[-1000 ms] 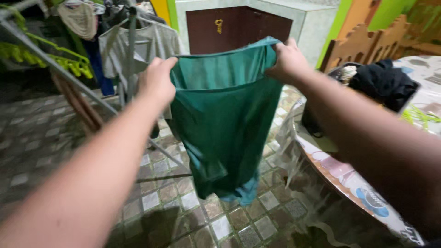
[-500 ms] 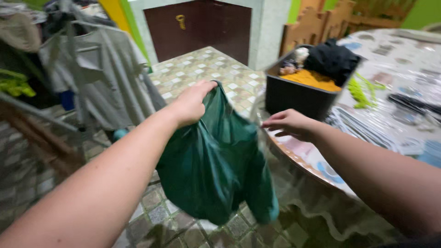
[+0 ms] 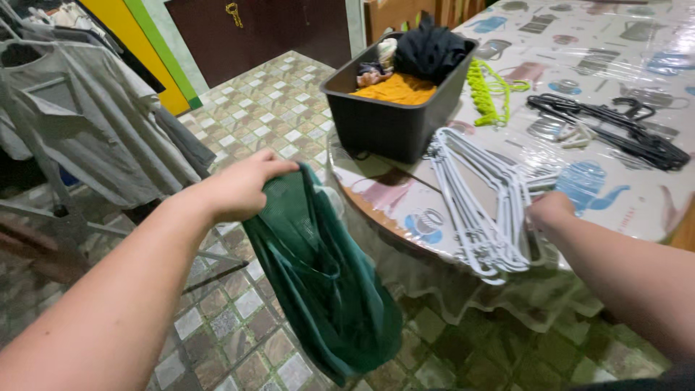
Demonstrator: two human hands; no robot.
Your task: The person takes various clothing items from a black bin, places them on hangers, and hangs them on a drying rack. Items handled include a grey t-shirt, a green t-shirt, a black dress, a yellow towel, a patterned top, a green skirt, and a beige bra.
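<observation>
Since earlier: both hands held the cloth spread wide; now the right hand has let go and gone to the hangers, and the cloth hangs bunched from the left alone.
Head view, left hand (image 3: pixel 242 187): fingers curled tight over the top edge of the dark green soft fabric garment (image 3: pixel 322 279), which droops beside the table edge, above the tiled floor (image 3: pixel 239 318).
Head view, right hand (image 3: pixel 552 210): at the bundle of white thin wire hangers (image 3: pixel 481 199) lying on the round table under a clear plastic cover (image 3: pixel 615 174); whether its fingers have closed on them I cannot tell.
Garment handling: likely light and limp, folding wherever unsupported; best taken at the neck or shoulder seams.
Hangers handling: probably light, stiff, apt to tangle; take one by its hook.
Nearby: black plastic laundry tub (image 3: pixel 387 108) of clothes.
</observation>
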